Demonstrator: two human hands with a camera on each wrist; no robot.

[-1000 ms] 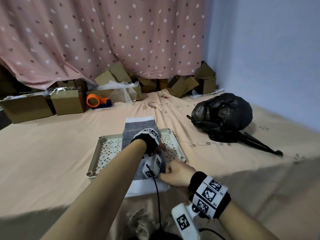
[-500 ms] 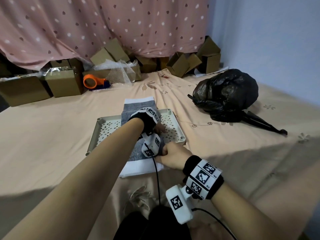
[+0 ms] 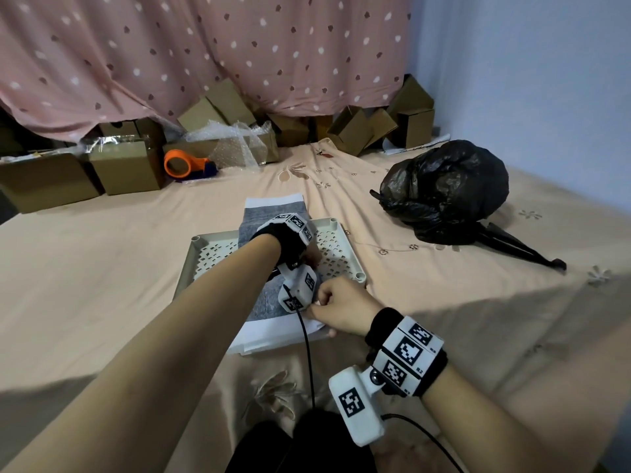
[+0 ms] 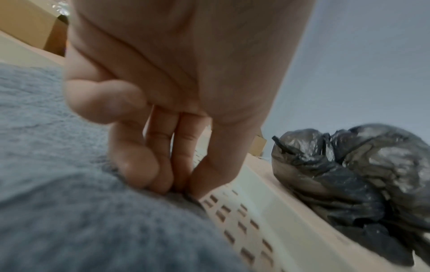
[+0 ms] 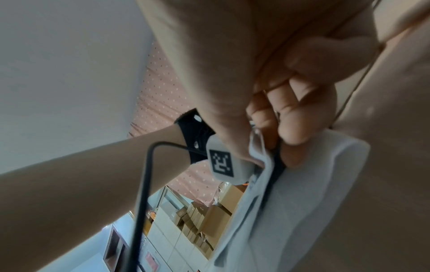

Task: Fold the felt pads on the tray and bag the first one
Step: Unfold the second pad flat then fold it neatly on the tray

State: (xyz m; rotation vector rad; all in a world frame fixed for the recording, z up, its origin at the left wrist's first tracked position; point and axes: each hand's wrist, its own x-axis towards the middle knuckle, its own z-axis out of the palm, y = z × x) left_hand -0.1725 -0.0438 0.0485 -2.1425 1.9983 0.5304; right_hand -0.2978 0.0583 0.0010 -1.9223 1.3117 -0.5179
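The fingers (image 4: pixel 139 165) of the left hand (image 4: pixel 177 77) were held straight and close together, their tips pressing down on the grey felt pad (image 4: pixel 76 217) at its right edge, where it met the perforated floor of the tray (image 4: pixel 246 217). The fingers (image 5: pixel 291 125) of the right hand (image 5: pixel 267 77) were curled and clamped on the near edge of the white layer (image 5: pixel 309 184), with a dark strip caught in the pinch; whether that strip was felt could not be told.

In the head view the felt pad (image 3: pixel 269 220) lay lengthwise across the tray (image 3: pixel 338 247), its ends overhanging front and back, on a white sheet or bag (image 3: pixel 269 336) that showed at both ends. The tray sat on a bed (image 3: pixel 102 261).

Judging from this, the step was the fold: the left hand should anchor the crease line firmly while the right lifts the near edge up and over, keeping the side edges aligned. The felt looked soft and liable to drag, so a slow, low carry would suit.
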